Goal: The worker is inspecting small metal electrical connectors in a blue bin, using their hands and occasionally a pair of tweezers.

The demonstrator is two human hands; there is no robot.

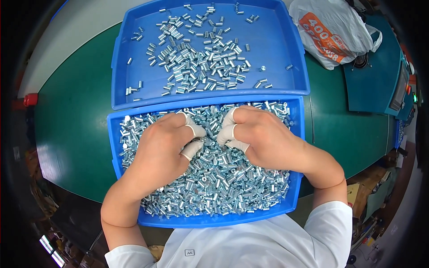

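Both hands work the heap of small silver metal sleeves [223,178] in the near blue tray [295,196]. The left hand [161,149] and right hand [261,138] curl with cot-covered fingertips [193,149] pinching into the heap; whether either grip holds a sleeve cannot be told. Risk: sleeves may slip from the smooth cots and scatter over the rim onto the green table [71,125]. The far tray [277,58] holds sparse sleeves; palms hide the pieces beneath.

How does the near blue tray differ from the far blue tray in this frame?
The near tray is packed with small silver metal sleeves covering its floor; the far tray holds a thin scatter with bare blue floor showing. The left hand and right hand, with white finger cots, rest in the near tray; the far tray has no hands in it. Both are blue plastic trays on the green table.
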